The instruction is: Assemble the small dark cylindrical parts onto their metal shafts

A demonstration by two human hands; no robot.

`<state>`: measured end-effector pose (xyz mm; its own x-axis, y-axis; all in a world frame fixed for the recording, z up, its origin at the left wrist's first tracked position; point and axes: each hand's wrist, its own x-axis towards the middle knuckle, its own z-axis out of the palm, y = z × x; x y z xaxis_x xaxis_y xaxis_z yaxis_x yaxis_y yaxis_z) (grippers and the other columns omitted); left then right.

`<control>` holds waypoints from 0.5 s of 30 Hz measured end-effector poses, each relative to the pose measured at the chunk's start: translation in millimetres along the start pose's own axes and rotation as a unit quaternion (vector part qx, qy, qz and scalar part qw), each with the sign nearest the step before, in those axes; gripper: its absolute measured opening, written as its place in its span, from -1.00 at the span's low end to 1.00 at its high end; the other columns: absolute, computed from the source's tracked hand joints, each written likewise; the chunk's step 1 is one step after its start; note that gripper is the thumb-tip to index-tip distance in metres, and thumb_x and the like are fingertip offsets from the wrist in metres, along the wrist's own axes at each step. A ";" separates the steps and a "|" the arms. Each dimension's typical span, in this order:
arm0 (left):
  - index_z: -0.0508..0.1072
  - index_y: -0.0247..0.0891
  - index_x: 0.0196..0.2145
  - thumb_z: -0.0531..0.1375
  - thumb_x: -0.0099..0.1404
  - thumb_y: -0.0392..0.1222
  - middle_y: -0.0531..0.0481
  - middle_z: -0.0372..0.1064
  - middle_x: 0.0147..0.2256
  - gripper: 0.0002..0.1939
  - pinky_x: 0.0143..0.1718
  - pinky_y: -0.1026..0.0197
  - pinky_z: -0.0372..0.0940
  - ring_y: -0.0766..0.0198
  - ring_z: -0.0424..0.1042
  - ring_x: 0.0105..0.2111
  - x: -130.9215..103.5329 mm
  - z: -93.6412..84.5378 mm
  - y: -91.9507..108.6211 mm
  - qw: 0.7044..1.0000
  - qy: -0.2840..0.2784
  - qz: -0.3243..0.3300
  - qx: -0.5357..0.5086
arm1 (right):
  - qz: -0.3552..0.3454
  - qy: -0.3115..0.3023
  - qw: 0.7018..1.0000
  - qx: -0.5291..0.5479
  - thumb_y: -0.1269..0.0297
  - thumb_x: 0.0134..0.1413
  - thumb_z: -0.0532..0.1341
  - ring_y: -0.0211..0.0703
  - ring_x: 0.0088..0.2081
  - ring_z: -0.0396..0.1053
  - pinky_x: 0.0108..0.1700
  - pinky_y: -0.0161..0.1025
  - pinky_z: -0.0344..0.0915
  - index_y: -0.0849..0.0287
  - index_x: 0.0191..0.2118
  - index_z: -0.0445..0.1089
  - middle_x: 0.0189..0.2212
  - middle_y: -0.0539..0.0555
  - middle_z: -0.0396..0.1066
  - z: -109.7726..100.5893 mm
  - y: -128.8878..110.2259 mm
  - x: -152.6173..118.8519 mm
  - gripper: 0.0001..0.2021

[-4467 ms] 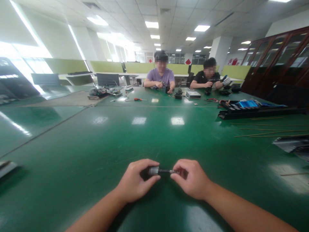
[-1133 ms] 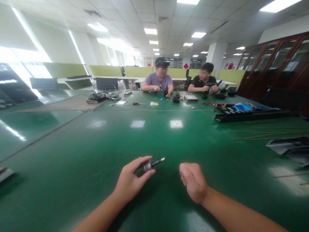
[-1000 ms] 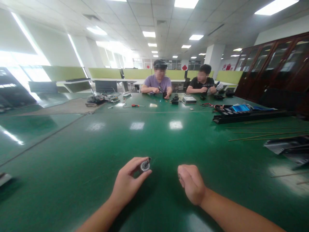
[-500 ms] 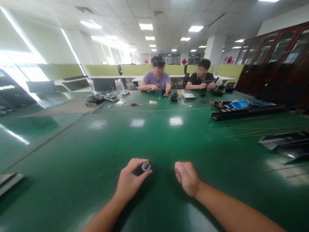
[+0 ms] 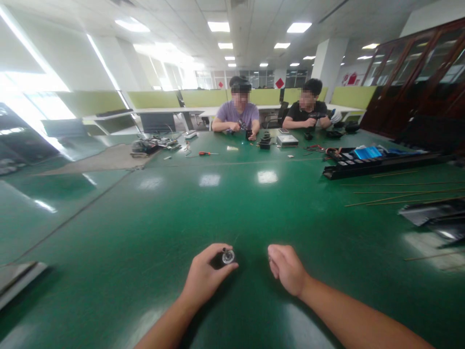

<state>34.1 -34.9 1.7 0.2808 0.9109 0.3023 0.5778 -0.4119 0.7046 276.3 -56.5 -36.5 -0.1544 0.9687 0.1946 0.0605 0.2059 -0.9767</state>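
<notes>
My left hand (image 5: 210,269) is closed around a small round metal part (image 5: 228,256), gripping it between thumb and fingers. The part has a pale ring-shaped face and a short dark stub at its upper edge; its exact kind is not clear. To the right, apart from it, my right hand (image 5: 286,266) is curled with the fingers folded in. Something small and greyish shows at its fingertips, too small to name. Both hands are low over the green tabletop (image 5: 203,213).
Across the table sit two people (image 5: 238,114) handling dark parts. A red screwdriver (image 5: 207,153), a pale box (image 5: 286,140) and a heap of electronic parts (image 5: 150,144) lie at the far side. Black channels (image 5: 363,167) and thin rods (image 5: 395,193) are on the right.
The view has tilted down slightly and shifted. The round part's stub has swung from its upper right to its upper left. My right hand stays curled.
</notes>
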 end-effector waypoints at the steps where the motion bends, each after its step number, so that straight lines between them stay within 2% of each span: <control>1: 0.54 -0.21 -0.21 0.37 0.13 -0.12 -0.06 0.53 -0.20 -0.74 -0.09 0.09 0.41 0.11 0.51 -0.19 0.0 0.2 0.0 1.000 0.000 0.002 -0.001 | 0.008 0.005 1.000 0.004 -0.08 0.35 -0.04 -0.30 -0.65 0.09 -0.55 -0.31 0.04 0.11 -0.59 0.09 -0.72 -0.10 0.07 0.0 1.5 -0.1 -0.48; 11: 0.54 -0.18 -0.20 0.34 0.14 -0.16 -0.06 0.53 -0.20 -0.77 -0.11 0.10 0.42 0.11 0.51 -0.19 -2.2 1.1 2.2 1.000 -0.011 0.002 0.009 | 0.049 0.009 0.999 0.023 -0.10 0.33 0.00 -0.31 -0.66 0.11 -0.54 -0.33 0.09 0.13 -0.55 0.15 -0.73 -0.12 0.11 -0.2 -0.2 1.5 -0.49; 13: 0.54 -0.17 -0.20 0.32 0.16 -0.14 -0.05 0.54 -0.20 -0.77 -0.12 0.11 0.43 0.11 0.52 -0.19 -5.6 -6.0 0.0 1.000 -0.005 0.004 0.025 | 0.053 0.009 0.998 0.023 -0.11 0.32 0.00 -0.32 -0.66 0.10 -0.55 -0.33 0.09 0.13 -0.55 0.15 -0.73 -0.13 0.10 0.5 -1.4 2.2 -0.49; 15: 0.55 -0.16 -0.20 0.32 0.17 -0.07 -0.04 0.55 -0.21 -0.76 -0.14 0.13 0.45 0.11 0.53 -0.22 -13.2 -24.3 -7.2 0.998 0.010 0.005 0.056 | 0.052 0.011 0.998 0.018 -0.13 0.31 0.00 -0.32 -0.67 0.10 -0.55 -0.33 0.09 0.13 -0.56 0.15 -0.74 -0.13 0.10 1.2 -2.7 3.5 -0.48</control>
<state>7.6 -43.3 8.2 0.2732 0.9062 0.3228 0.6564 -0.4209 0.6260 274.5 -53.8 -33.2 -0.1277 0.9875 0.0928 0.0390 0.0985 -0.9944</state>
